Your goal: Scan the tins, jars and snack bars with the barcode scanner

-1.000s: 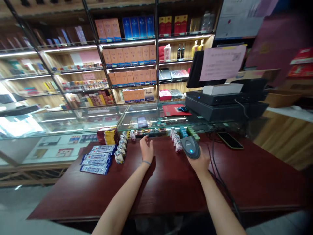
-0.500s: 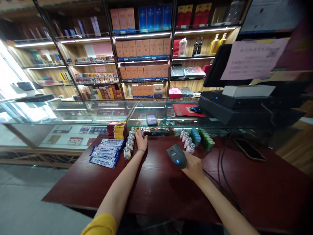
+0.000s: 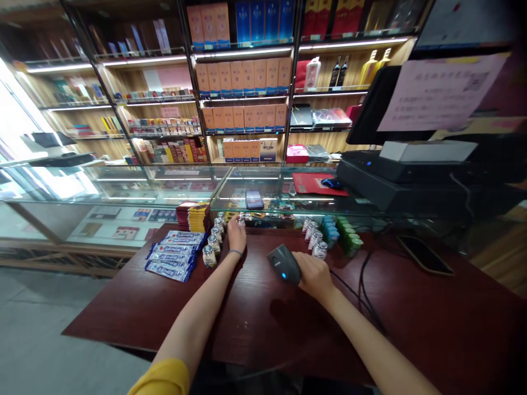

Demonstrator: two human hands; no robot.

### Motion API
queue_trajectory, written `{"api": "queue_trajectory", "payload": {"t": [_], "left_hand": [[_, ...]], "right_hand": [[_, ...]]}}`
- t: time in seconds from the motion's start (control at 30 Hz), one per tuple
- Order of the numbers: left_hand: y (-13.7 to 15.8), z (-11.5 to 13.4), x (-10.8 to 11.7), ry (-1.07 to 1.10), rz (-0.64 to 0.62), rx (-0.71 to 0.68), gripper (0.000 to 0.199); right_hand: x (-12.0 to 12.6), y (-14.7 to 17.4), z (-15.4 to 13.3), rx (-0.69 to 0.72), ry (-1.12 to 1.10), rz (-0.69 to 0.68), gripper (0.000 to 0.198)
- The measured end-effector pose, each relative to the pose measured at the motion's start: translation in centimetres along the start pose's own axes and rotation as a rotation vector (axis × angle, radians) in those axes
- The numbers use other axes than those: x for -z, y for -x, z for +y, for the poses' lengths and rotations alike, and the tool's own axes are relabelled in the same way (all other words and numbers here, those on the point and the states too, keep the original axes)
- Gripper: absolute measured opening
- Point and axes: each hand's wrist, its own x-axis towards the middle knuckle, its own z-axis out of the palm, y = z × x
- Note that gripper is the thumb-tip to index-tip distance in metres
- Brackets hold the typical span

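My right hand (image 3: pixel 316 274) is wrapped round the handle of a dark grey barcode scanner (image 3: pixel 284 264) with a blue light, held above the table. At the table's far edge, my left hand (image 3: pixel 237 235) has its fingers closed round a small silver-lidded jar (image 3: pixel 241 221), mostly hidden by the hand. Just left of it runs a row of similar small jars (image 3: pixel 209 255). Further left lie several blue-and-white packets (image 3: pixel 172 255), with a stack of red and yellow packs (image 3: pixel 192 216) behind them.
Right of the scanner stand rows of white-purple jars (image 3: pixel 315 240), blue containers (image 3: pixel 330 230) and green ones (image 3: pixel 348 236). A phone (image 3: pixel 425 255) lies at the right, near the scanner's cable (image 3: pixel 364 285). The glass counter (image 3: pixel 230 189) and a black register (image 3: pixel 370 181) border the dark red table (image 3: pixel 247 323).
The scanner and my right hand have moved left and slightly down. My left hand's fingers have curled in round a small jar. The view has shifted slightly.
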Motion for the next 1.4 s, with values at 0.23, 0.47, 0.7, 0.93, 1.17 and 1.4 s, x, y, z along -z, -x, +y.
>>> {"api": "queue_trajectory", "payload": {"t": [0.23, 0.47, 0.7, 0.93, 1.17, 1.4], "left_hand": [[2.5, 3.9, 1.9, 0.573, -0.257, 0.464, 0.057], [4.4, 4.5, 4.5, 0.823, -0.34, 0.653, 0.06], [4.1, 3.5, 4.3, 0.835, -0.333, 0.659, 0.061], [4.1, 3.6, 4.2, 0.843, -0.334, 0.66, 0.065], [4.4, 4.7, 4.5, 0.732, -0.387, 0.612, 0.066], [5.0, 6.0, 3.5, 0.713, -0.426, 0.583, 0.062]], "right_hand": [[0.5, 1.0, -1.0, -0.09, -0.077, 0.008, 0.032], [0.8, 1.0, -1.1, -0.193, -0.152, -0.279, 0.05], [0.9, 0.9, -1.4, -0.144, -0.141, -0.405, 0.042], [1.1, 0.8, -1.4, -0.134, -0.17, -0.376, 0.039], [1.5, 0.7, -0.2, -0.186, -0.156, -0.313, 0.035], [4.0, 2.7, 2.0, -0.309, -0.092, -0.244, 0.035]]}}
